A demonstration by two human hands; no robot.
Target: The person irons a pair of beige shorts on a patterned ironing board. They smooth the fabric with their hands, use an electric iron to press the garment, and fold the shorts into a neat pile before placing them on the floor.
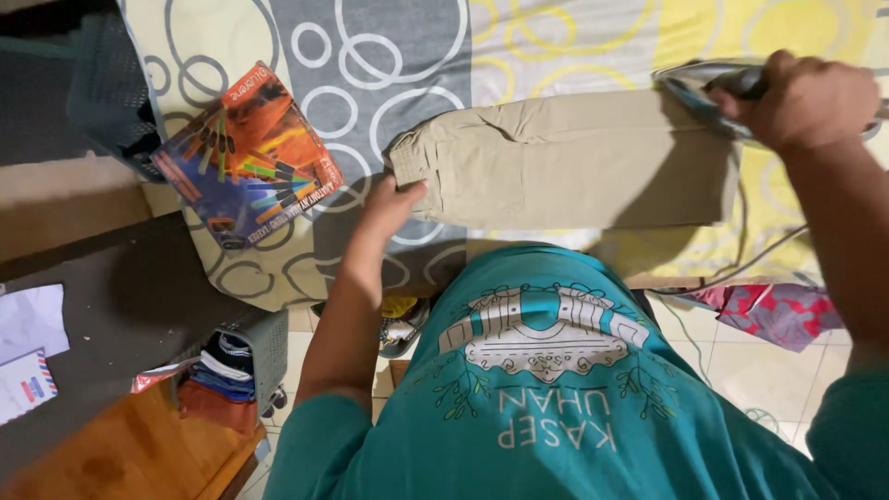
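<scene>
So the person in the teal printed shirt [556, 389] is standing at the near edge of a table covered with a patterned cloth [556, 46], grey and yellow with ring shapes all over it. Folded khaki trousers [565, 157] lie flat across the middle of the cloth, running left to right, close to the near edge.

Left hand [389, 206] is pressed down on the left end of the trousers, fingers spread flat on the fabric, thumb right at the corner, not gripping anything, just pinning it. Right hand [806, 97] is closed around the handle of a clothes iron [704, 93], which sits on the right end of the trousers, toward the right edge of the table. The iron's cord [741, 268] trails off the near edge down by the person's right arm.

Left of the trousers, just apart from them, there's an orange and blue box with pictures of markers [245, 157], lying tilted on the cloth near the left edge. Beyond that edge there's a dark mesh basket [102, 83]. Down on the floor: a grey plastic crate with folded clothes [236, 356], some papers [28, 343] on a dark surface at the far left, and a red and pink patterned cloth [778, 315] on the right.
</scene>
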